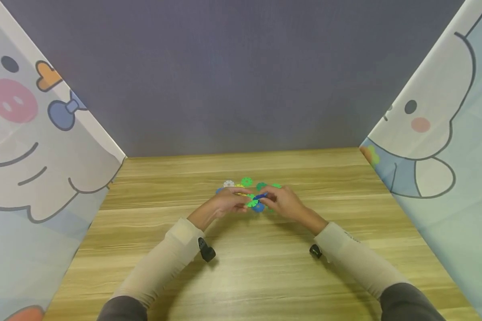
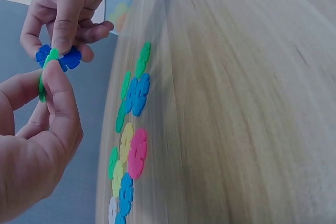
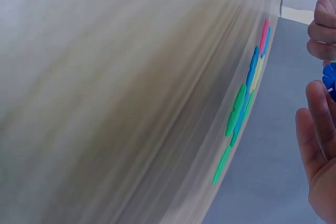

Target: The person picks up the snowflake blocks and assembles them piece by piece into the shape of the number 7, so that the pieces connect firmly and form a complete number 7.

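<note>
Above the wooden table, both hands meet at two notched plastic snowflake discs. My left hand (image 1: 228, 200) pinches a green snowflake disc (image 2: 43, 92) between thumb and fingers. A dark blue snowflake disc (image 2: 71, 60) is pinched by my right hand (image 1: 286, 203), seen at the top of the left wrist view. The discs cross at an angle, their edges meeting at the fingertips. At the right edge of the right wrist view, only part of the blue disc (image 3: 329, 77) shows beside the fingers.
More snowflake discs lie on the table (image 1: 257, 263) under and beyond the hands: a white disc (image 1: 228, 183), a green disc (image 1: 247, 181), a pink disc (image 2: 138, 153), a light blue disc (image 2: 140, 95) and several others. A grey panel (image 1: 241, 80) stands behind, with cartoon-printed side walls.
</note>
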Available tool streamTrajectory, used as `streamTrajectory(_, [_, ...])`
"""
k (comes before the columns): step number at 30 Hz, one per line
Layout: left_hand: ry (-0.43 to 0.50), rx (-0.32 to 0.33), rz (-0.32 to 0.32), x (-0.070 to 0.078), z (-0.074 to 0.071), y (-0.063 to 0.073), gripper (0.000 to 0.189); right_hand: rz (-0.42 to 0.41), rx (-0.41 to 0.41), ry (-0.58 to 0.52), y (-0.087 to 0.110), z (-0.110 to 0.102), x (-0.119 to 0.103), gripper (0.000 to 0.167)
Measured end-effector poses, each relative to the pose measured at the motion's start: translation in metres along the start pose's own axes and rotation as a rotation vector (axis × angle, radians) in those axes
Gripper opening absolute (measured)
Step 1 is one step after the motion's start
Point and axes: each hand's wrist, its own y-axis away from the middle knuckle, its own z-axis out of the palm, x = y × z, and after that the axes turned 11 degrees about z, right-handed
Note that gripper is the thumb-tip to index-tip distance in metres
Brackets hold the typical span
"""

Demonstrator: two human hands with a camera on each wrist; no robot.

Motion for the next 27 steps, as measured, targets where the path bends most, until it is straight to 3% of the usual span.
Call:
streamTrajectory(10, [0.005,-0.022,-0.003,0.0003,0.0008,0.0009,0.059,0.013,-0.007,-0.006,0.0008,-0.0043,-0.0003,0.015])
streamTrajectory(16, [-0.015,-0.044,0.029,0.0018,0.0015,0.0043,0.064,0.032,-0.001,0.003,0.0011,-0.0045,-0.0003,0.015])
streamTrajectory(20, [-0.069,-0.062,0.067,0.0011,0.0013,0.0055,0.065,0.032,0.011,0.018,0.001,-0.0041,0.0004,0.015])
streamTrajectory(27, [-0.187,-0.031,0.066,0.0001,0.0027,0.0036,0.071,0.04,0.024,0.036,0.0007,-0.0037,-0.0006,0.015])
